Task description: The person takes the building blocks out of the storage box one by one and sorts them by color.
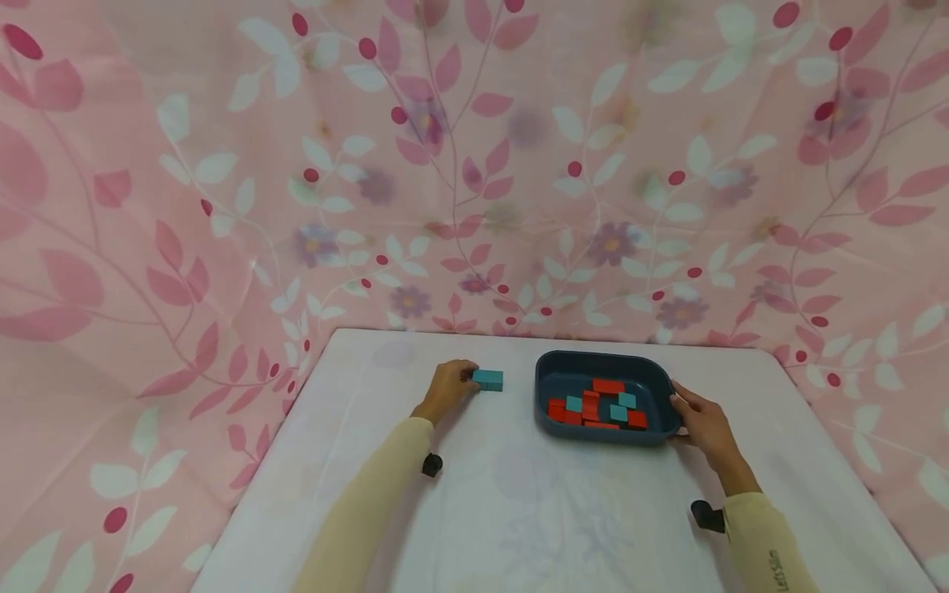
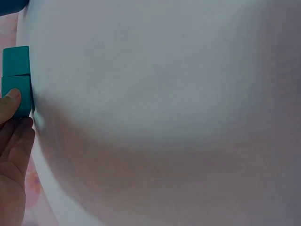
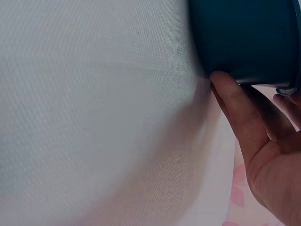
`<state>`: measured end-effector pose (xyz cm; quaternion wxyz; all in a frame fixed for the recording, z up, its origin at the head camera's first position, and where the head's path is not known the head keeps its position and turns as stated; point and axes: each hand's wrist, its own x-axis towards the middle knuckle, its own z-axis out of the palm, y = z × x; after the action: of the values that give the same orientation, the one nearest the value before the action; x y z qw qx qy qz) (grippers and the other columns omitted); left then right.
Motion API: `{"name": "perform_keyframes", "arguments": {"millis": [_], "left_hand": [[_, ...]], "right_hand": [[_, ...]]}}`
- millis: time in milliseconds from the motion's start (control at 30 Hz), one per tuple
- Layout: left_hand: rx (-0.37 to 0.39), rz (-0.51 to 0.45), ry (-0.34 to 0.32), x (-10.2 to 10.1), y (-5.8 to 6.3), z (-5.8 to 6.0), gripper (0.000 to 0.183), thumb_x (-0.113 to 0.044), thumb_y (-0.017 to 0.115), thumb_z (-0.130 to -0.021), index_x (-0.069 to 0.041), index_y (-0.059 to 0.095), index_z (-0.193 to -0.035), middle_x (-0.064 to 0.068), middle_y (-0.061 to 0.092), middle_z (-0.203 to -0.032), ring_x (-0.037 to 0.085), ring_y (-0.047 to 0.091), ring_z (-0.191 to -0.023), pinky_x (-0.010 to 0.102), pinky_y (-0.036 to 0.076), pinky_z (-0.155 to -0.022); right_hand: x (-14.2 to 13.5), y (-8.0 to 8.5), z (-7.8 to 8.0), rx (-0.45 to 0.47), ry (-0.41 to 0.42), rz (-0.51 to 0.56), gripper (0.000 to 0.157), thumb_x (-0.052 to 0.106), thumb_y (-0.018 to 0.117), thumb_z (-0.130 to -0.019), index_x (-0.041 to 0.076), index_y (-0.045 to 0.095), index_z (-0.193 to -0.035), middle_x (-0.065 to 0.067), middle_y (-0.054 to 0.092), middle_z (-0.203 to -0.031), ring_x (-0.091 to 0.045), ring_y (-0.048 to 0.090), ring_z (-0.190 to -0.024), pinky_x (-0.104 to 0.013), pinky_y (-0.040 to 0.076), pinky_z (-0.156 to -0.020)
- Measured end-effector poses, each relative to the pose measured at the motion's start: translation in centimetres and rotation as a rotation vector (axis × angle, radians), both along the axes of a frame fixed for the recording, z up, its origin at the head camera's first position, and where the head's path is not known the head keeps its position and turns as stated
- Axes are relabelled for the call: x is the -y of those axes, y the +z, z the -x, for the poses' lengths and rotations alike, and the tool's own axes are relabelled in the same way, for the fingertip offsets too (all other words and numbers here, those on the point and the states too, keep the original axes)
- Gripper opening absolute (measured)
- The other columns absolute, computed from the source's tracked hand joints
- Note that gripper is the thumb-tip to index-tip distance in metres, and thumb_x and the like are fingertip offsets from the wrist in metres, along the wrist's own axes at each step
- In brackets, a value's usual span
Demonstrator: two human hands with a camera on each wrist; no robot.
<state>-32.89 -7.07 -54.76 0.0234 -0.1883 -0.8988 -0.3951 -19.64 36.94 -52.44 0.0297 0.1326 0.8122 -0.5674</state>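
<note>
My left hand (image 1: 448, 385) is left of the middle of the table and pinches a teal block (image 2: 18, 101), thumb on its face and fingers at its near edge. A second teal block (image 2: 16, 60) sits end to end with it, on the side away from the hand. My right hand (image 1: 708, 424) grips the right end of a dark blue tray (image 1: 544, 412), thumb near the rim and other fingers low against the outer wall. Inside the tray lie several red blocks (image 1: 608, 385) and a few teal blocks (image 1: 626, 400), loosely scattered.
A white cloth covers the table (image 1: 519, 511). Behind it and at both sides hangs a pink floral curtain (image 1: 474, 181). The tray stands toward the back, right of the left hand, with a strip of cloth between it and the teal pair.
</note>
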Motion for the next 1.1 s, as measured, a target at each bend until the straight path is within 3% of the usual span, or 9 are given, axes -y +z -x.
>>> {"name": "perform_keyframes", "arguments": {"millis": [267,567,733,933,1000,1100], "left_hand": [[-0.030,0.026,0.007,-0.1,-0.9,0.3,0.034,-0.004,0.077,-0.082,0.000,0.069,-0.114,0.010,0.069,-0.100,0.019,0.061,-0.087,0.033,0.053,-0.084],[-0.005,0.024,0.014,-0.3,-0.7,0.0,0.036,-0.004,0.077,-0.082,0.001,0.067,-0.117,0.011,0.068,-0.105,0.021,0.061,-0.091,0.035,0.053,-0.089],[0.018,0.023,0.003,-0.4,0.1,-0.1,0.049,-0.006,0.080,-0.080,0.003,0.062,-0.125,0.016,0.066,-0.117,0.027,0.063,-0.103,0.039,0.050,-0.094],[-0.039,0.063,-0.037,-1.4,1.7,0.6,0.073,-0.026,0.086,-0.076,-0.001,0.053,-0.136,0.013,0.054,-0.137,0.029,0.049,-0.128,0.041,0.038,-0.108],[-0.054,0.059,-0.051,-2.1,2.3,0.7,0.074,-0.029,0.085,-0.076,-0.003,0.052,-0.137,0.011,0.053,-0.139,0.027,0.046,-0.130,0.039,0.035,-0.110],[-0.092,0.057,-0.085,-3.4,2.9,0.7,0.069,-0.029,0.083,-0.079,-0.006,0.054,-0.137,0.009,0.054,-0.138,0.024,0.048,-0.128,0.036,0.041,-0.105]], "right_hand": [[0.1,0.2,0.0,0.009,0.012,-0.012,0.055,0.035,0.040,-0.105,0.016,0.022,-0.154,-0.031,0.021,-0.153,-0.045,0.042,-0.125,-0.042,0.057,-0.074],[0.1,0.2,0.0,0.020,0.012,-0.025,0.056,0.038,0.040,-0.105,0.017,0.021,-0.154,-0.030,0.019,-0.154,-0.046,0.041,-0.126,-0.043,0.057,-0.075],[-0.1,0.1,-0.2,0.031,0.018,-0.036,0.058,0.040,0.040,-0.105,0.017,0.020,-0.154,-0.030,0.019,-0.154,-0.047,0.039,-0.127,-0.042,0.057,-0.075],[-0.4,0.1,-0.2,0.000,0.014,-0.030,0.057,0.037,0.041,-0.105,0.015,0.022,-0.154,-0.032,0.022,-0.152,-0.047,0.042,-0.124,-0.042,0.058,-0.073],[-0.3,0.1,-0.2,-0.005,0.016,-0.027,0.057,0.037,0.041,-0.105,0.015,0.023,-0.154,-0.033,0.024,-0.151,-0.047,0.044,-0.122,-0.043,0.058,-0.073],[-0.2,0.0,-0.1,0.003,0.019,-0.024,0.057,0.038,0.042,-0.104,0.016,0.023,-0.154,-0.032,0.024,-0.151,-0.046,0.044,-0.123,-0.043,0.057,-0.074]]}}
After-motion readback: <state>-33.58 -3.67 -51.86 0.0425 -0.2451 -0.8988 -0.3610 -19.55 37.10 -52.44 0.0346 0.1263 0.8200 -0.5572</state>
